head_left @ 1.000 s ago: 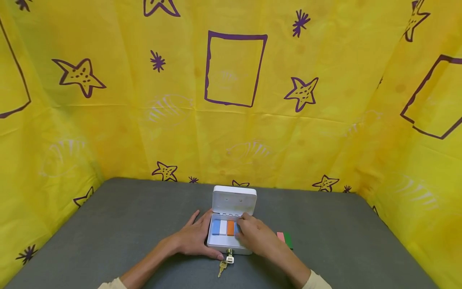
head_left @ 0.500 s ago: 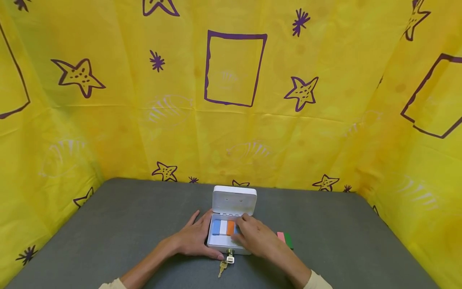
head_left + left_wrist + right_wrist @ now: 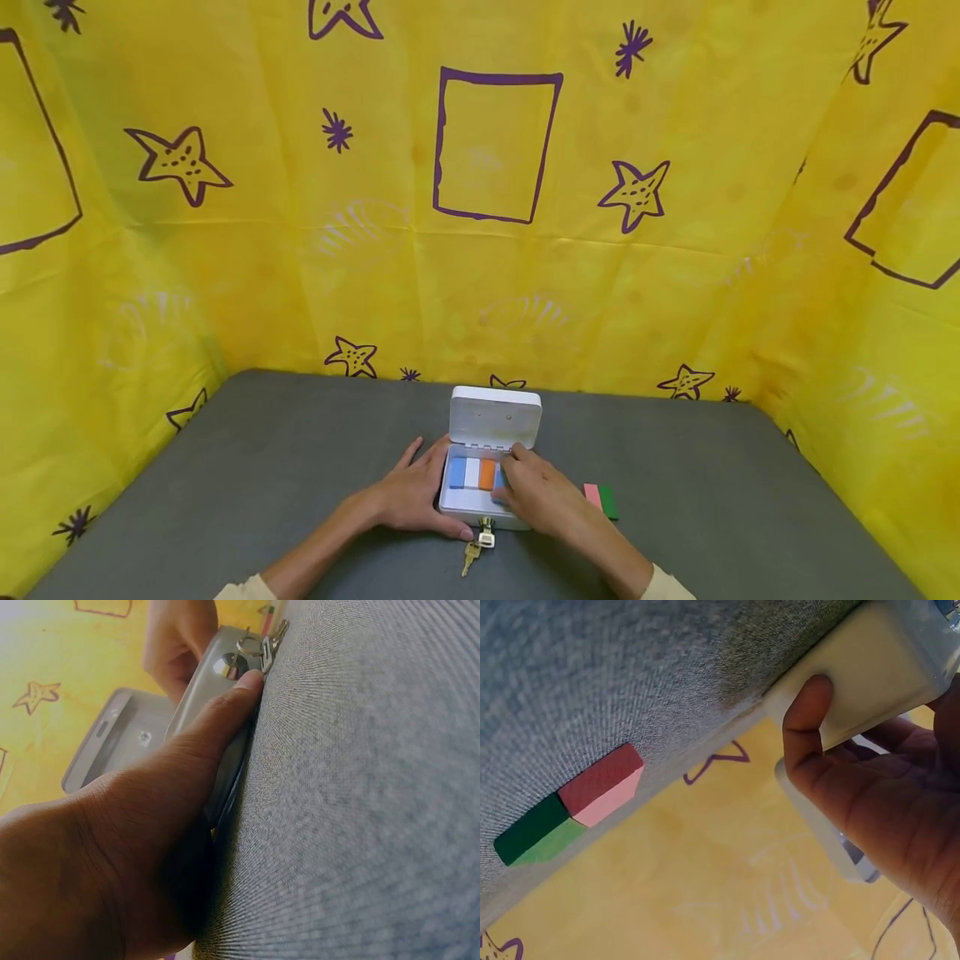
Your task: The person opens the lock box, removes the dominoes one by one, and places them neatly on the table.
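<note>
A small white metal cash box (image 3: 468,500) stands with its lid (image 3: 495,421) up and a key in its front lock. Gripping its left side is my left hand (image 3: 408,498), thumb along the front just beside the lock (image 3: 230,666). Inside lie a blue block (image 3: 457,473), a white block (image 3: 472,473) and an orange block (image 3: 487,475) in a row. My right hand (image 3: 542,498) reaches over the right wall and pinches a second blue block (image 3: 499,482), partly hidden by the fingers, at the row's right end. One finger of that hand lies against the box's outer wall (image 3: 870,667).
A pink block (image 3: 593,497) and a green block (image 3: 608,503) lie side by side on the grey table (image 3: 322,433), right of the box. A spare key (image 3: 470,558) hangs from the lock's key in front. Yellow patterned cloth (image 3: 360,275) encloses the table's back and sides.
The right hand has shifted the second blue block slightly toward the front right, leaving a gap beside the orange one. The left hand keeps its grip. The head view has turned slightly left.
</note>
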Available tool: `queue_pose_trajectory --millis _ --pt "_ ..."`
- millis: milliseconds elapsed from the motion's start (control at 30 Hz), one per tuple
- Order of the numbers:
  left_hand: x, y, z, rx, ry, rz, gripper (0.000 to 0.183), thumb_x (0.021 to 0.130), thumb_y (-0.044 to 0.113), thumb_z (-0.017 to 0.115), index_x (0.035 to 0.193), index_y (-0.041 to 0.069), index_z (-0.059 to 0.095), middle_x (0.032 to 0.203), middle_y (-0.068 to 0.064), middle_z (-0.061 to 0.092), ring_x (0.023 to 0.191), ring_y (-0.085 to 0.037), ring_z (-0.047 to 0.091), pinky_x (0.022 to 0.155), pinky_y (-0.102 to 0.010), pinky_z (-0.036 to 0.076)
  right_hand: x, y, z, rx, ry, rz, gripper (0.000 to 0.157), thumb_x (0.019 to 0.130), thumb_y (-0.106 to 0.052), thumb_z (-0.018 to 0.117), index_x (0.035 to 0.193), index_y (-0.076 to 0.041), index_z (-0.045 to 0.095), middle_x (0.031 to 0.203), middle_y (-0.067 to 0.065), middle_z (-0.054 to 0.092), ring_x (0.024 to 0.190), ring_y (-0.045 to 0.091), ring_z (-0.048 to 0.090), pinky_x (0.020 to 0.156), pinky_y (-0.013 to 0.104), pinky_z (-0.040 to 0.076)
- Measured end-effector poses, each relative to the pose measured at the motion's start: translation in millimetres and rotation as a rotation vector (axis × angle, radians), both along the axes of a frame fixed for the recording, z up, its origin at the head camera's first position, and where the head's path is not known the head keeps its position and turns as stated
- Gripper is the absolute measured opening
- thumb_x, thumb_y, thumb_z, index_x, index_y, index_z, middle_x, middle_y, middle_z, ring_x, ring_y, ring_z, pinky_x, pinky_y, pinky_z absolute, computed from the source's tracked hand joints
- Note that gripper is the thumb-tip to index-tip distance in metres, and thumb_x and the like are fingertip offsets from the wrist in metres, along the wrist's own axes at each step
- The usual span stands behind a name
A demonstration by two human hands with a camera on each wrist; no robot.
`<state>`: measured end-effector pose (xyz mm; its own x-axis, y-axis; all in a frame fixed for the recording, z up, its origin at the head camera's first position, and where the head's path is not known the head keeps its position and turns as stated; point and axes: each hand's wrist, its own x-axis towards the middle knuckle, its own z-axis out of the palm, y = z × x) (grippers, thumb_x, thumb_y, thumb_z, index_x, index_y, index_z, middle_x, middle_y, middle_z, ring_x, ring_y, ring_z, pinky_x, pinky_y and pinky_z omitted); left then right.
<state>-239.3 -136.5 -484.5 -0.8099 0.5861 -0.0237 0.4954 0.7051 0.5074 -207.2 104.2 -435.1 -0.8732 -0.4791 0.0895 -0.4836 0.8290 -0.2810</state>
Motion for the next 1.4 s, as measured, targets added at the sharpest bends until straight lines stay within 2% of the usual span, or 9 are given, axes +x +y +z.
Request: queue_pose_trajectory --millis 167,300,400,500,667,800,1033,1200,1400 --pt "1.2 1.8 7.3 -0.008 -0.004 -0.006 0.133 0.076 0.073 0.079 0.162 -0.002 0.011 0.171 -0.026 0.024 0.156 -0.04 0.034 0.129 -0.068 0.006 -0.1 1.5 -0.7 -0.065 0.011 -0.006 0.032 0.089 -0.021 0.084 0.111 -0.003 0.069 0.096 0.0 0.06 0.079 0.012 0.053 0.068 0.027 0.048" --pt "0.9 2.1 5.2 0.009 -0.007 -0.008 0.134 0.075 0.077 0.077 0.162 -0.001 0.01 0.17 -0.026 0.025 0.156 -0.042 0.034 0.128 -0.069 0.005 -0.3 2.7 0.0 -0.149 0.001 -0.005 0.033 0.086 -0.016 0.087 0.108 -0.008 0.064 0.088 -0.002 0.061 0.075 0.009 0.052 0.065 0.026 0.045" --pt "0.3 3.1 5.1 0.01 -0.012 -0.006 0.134 0.076 0.076 0.078 0.162 -0.001 0.011 0.17 -0.026 0.025 0.156 -0.041 0.034 0.128 -0.069 0.004 -0.9 3.3 0.1 -0.217 -0.012 -0.003 0.03 0.086 -0.009 0.085 0.102 -0.011 0.06 0.083 -0.003 0.061 0.071 0.009 0.051 0.061 0.023 0.041" --pt "0.6 4.5 6.6 -0.006 -0.029 -0.003 0.134 0.077 0.072 0.08 0.163 -0.002 0.01 0.171 -0.026 0.024 0.157 -0.041 0.032 0.129 -0.068 0.004 -1.0 3.5 0.6 -0.267 -0.025 -0.001 0.026 0.087 -0.002 0.082 0.097 -0.011 0.059 0.082 -0.002 0.062 0.071 0.009 0.051 0.06 0.023 0.042" --pt "-1.4 4.8 0.3 -0.005 -0.043 0.009 0.135 0.075 0.075 0.079 0.164 0.0 0.01 0.172 -0.024 0.023 0.158 -0.039 0.031 0.13 -0.066 0.002 -1.2 6.0 8.7 -0.301 -0.042 -0.001 0.017 0.091 0.0 0.076 0.098 -0.009 0.063 0.081 0.001 0.063 0.071 0.012 0.052 0.061 0.024 0.043" --pt "-6.5 2.7 -9.3 0.007 -0.029 0.014 0.136 0.072 0.08 0.077 0.164 0.002 0.012 0.173 -0.022 0.023 0.159 -0.038 0.03 0.131 -0.065 -0.001 -1.5 13.1 23.8 -0.301 -0.04 0.002 0.015 0.093 -0.002 0.075 0.104 -0.007 0.067 0.081 0.004 0.067 0.07 0.012 0.055 0.06 0.024 0.045" --pt "4.2 5.3 10.8 -0.059 -0.046 0.018 0.133 0.078 0.07 0.08 0.164 -0.003 0.009 0.172 -0.025 0.021 0.159 -0.037 0.03 0.131 -0.065 0.003 -0.7 38.7 52.6 -0.293 -0.076 -0.004 0.019 0.091 -0.003 0.078 0.101 -0.008 0.063 0.082 0.0 0.068 0.073 0.009 0.059 0.063 0.022 0.049" --pt "1.5 1.1 3.8 -0.031 -0.048 0.015 0.137 0.075 0.077 0.077 0.164 -0.002 0.01 0.172 -0.025 0.021 0.159 -0.039 0.029 0.13 -0.066 0.001 -3.1 61.1 66.3 -0.241 -0.124 -0.017 0.018 0.089 -0.002 0.078 0.096 -0.011 0.064 0.082 -0.001 0.065 0.071 0.011 0.057 0.062 0.025 0.048" --pt "-1.3 -1.0 -1.5 -0.008 -0.044 0.018 0.139 0.073 0.082 0.074 0.164 -0.001 0.01 0.172 -0.026 0.02 0.16 -0.04 0.028 0.13 -0.066 -0.001 -10.8 86.6 69.7 -0.143 -0.168 -0.059 0.02 0.086 0.002 0.078 0.09 -0.01 0.062 0.077 0.0 0.06 0.065 0.012 0.055 0.058 0.026 0.045"
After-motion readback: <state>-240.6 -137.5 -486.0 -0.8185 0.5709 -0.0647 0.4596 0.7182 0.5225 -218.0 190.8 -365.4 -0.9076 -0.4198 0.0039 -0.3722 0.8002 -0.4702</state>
